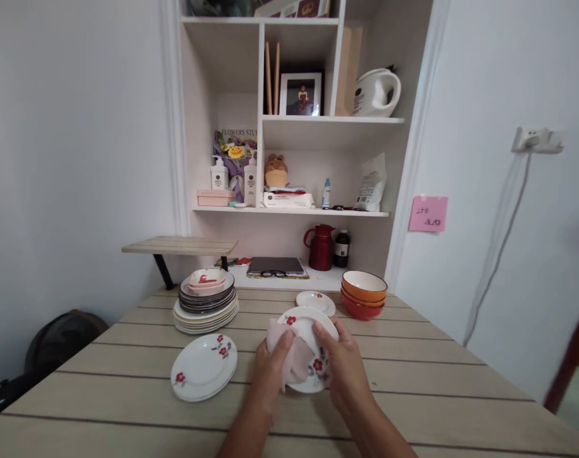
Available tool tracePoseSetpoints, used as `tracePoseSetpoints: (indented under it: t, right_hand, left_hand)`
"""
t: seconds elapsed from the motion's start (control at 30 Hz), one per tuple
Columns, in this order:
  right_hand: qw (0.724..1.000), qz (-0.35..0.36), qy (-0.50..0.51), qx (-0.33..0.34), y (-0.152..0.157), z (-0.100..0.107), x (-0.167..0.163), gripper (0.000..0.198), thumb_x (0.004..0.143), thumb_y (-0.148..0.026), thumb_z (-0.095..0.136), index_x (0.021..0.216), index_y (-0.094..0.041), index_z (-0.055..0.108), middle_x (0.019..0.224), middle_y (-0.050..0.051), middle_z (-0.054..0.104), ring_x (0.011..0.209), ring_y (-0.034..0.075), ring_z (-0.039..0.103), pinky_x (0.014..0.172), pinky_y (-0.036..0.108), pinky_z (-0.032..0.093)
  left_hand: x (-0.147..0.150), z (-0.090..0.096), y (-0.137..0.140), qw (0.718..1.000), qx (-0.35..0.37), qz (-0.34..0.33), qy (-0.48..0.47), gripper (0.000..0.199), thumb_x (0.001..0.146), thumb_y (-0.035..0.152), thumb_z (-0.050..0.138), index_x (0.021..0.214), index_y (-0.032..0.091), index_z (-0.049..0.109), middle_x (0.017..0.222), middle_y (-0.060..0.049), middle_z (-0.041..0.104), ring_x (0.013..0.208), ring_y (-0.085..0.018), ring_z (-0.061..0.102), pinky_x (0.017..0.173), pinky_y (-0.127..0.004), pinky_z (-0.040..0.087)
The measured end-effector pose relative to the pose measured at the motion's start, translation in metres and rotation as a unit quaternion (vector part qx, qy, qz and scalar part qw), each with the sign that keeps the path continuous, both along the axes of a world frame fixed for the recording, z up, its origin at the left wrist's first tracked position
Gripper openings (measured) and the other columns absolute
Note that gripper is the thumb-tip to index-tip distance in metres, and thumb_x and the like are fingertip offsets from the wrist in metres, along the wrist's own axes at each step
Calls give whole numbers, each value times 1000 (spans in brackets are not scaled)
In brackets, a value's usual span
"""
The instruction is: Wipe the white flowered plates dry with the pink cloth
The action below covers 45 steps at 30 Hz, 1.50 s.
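Observation:
A white plate with red flowers is held tilted above the table, facing me. My right hand grips its right rim, thumb on the front face. My left hand is closed on a pale pink cloth, pressed by the thumb against the plate's left side. The fingers behind the plate are hidden. To the left lies a small stack of matching flowered plates. Beyond the held plate another flowered plate lies flat, partly covered from view.
A tall stack of plates topped by small dishes stands at the back left, beside a raised wooden shelf. Orange and red bowls are nested at the back right. Behind the wooden table are a laptop and a red jug.

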State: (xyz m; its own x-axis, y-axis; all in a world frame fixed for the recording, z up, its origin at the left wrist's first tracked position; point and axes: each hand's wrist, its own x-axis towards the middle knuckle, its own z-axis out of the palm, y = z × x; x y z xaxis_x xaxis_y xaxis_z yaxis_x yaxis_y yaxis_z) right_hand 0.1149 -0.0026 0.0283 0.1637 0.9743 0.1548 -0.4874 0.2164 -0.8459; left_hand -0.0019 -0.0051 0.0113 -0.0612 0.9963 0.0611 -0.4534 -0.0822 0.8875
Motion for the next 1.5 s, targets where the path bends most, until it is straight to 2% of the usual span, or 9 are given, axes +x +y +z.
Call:
tracePoseSetpoints:
  t: [0.1, 0.17, 0.27, 0.4, 0.57, 0.7, 0.93, 1.13, 1.5]
  right_hand:
    - [1000, -9, -4, -3, 0, -1, -1, 32, 70, -40, 75, 93, -23, 60, 73, -2, 68, 57, 17, 59, 53, 27, 47]
    - [1000, -16, -26, 0, 0, -1, 0, 32, 71, -41, 73, 94, -23, 61, 75, -2, 68, 59, 18, 60, 55, 27, 47]
    - [994, -11, -106, 35, 0, 2, 7, 27, 75, -42, 69, 92, -23, 62, 76, -2, 67, 62, 17, 57, 56, 25, 45]
    - [967, -28, -238, 89, 1, 9, 19, 20, 76, -39, 69, 84, -22, 64, 70, -2, 61, 61, 16, 52, 55, 24, 42]
    - [933, -10, -338, 123, 2, 16, 26, 16, 71, -36, 71, 74, -20, 67, 67, 0, 63, 67, 20, 54, 60, 27, 42]
    - [924, -3, -360, 128, 1, 18, 29, 13, 69, -32, 71, 67, -21, 64, 64, -1, 60, 64, 19, 52, 58, 26, 39]
    - [957, 21, -270, 102, -2, 11, 20, 16, 72, -32, 69, 68, -20, 58, 59, -4, 55, 55, 14, 46, 51, 23, 34]
    - [992, 30, -110, 45, -3, 5, 7, 23, 69, -37, 73, 76, -22, 57, 63, -4, 61, 53, 14, 51, 51, 23, 39]
    - [999, 4, 42, -9, 0, -1, -1, 37, 64, -38, 79, 88, -23, 56, 67, -4, 65, 53, 15, 57, 51, 25, 46]
  left_hand:
    - [-1, -4, 4, 1000, 9, -20, -5, 59, 64, 54, 77, 100, 7, 71, 81, -12, 74, 72, -25, 69, 65, -30, 52]
    - [-2, -4, 3, 1000, 7, 6, 8, 59, 64, 54, 77, 99, 8, 71, 81, -12, 74, 71, -24, 69, 62, -29, 52]
    - [-6, 0, -1, 997, 15, 54, 49, 57, 62, 53, 79, 96, 8, 72, 84, -13, 75, 72, -24, 68, 62, -28, 52]
    - [-11, 5, -3, 992, 29, 76, 95, 54, 64, 52, 78, 94, 7, 73, 85, -13, 75, 73, -24, 68, 64, -28, 52]
    - [-15, 2, 1, 989, 69, 6, 132, 46, 63, 49, 79, 83, 8, 75, 75, -10, 74, 67, -22, 65, 61, -27, 49]
    - [-18, 2, 1, 981, 94, -25, 166, 38, 65, 44, 78, 81, 10, 75, 74, -8, 73, 67, -20, 63, 60, -25, 47]
    - [-20, 4, 3, 988, 71, -48, 127, 45, 65, 48, 78, 86, 9, 73, 74, -8, 73, 67, -21, 64, 61, -26, 49]
    - [-11, 8, -3, 998, 35, 16, 53, 50, 65, 49, 78, 94, 9, 72, 77, -10, 75, 71, -23, 68, 64, -28, 51]
    - [1, 3, -3, 1000, 22, 19, -12, 62, 61, 54, 79, 100, 7, 72, 87, -14, 76, 79, -26, 70, 68, -29, 53]
